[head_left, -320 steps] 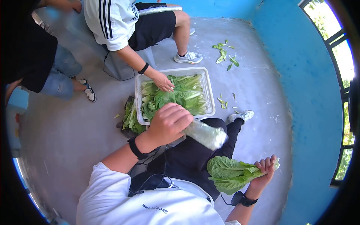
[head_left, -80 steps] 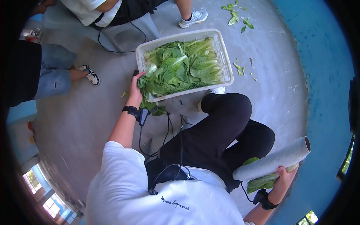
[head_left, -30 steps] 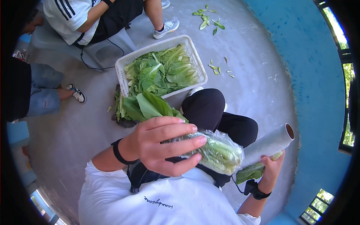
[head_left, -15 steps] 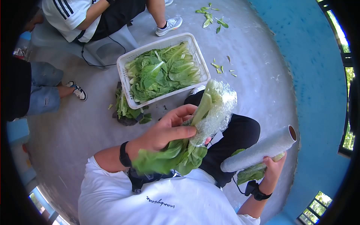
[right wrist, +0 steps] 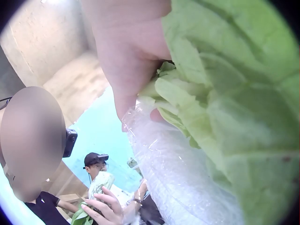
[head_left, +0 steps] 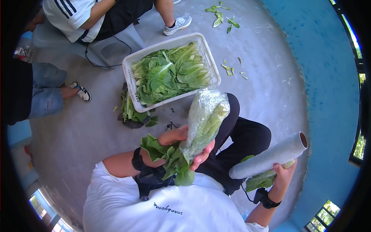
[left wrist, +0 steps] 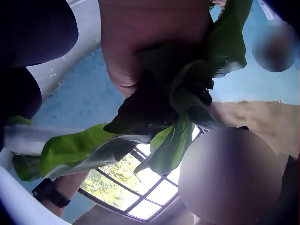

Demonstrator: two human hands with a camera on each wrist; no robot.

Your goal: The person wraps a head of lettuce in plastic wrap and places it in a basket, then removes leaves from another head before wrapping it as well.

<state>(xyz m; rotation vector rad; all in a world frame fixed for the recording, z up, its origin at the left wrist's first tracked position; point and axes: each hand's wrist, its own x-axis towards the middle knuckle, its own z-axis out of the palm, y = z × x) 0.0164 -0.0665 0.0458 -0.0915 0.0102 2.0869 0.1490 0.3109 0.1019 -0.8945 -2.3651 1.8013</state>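
Note:
My left hand [head_left: 174, 136] holds a leafy green bundle [head_left: 205, 125], its pale stalk end in clear film pointing up and its loose leaves hanging below the palm. In the left wrist view that hand [left wrist: 145, 28] is above dark, drooping leaves [left wrist: 173, 150]. My right hand [head_left: 285, 174] grips a roll of clear film [head_left: 270, 154] together with a head of leafy greens [head_left: 261, 181] beneath it. The right wrist view shows this hand [right wrist: 129, 47] with its fingers round the roll [right wrist: 168, 164] and the broad leaves [right wrist: 253, 93] alongside.
A white basket [head_left: 126, 73] full of greens stands on the floor beyond my knees. Beside it lies a dark pile of leaves [head_left: 130, 112]. Scattered leaf scraps [head_left: 233, 23] dot the floor. One person sits on a grey stool [head_left: 104, 48]; another person's legs [head_left: 48, 91] are at the left.
Since earlier, my left hand came back from the basket with the wrapped bundle and has turned it stalk end up, palm now underneath. My right hand still holds the roll and greens.

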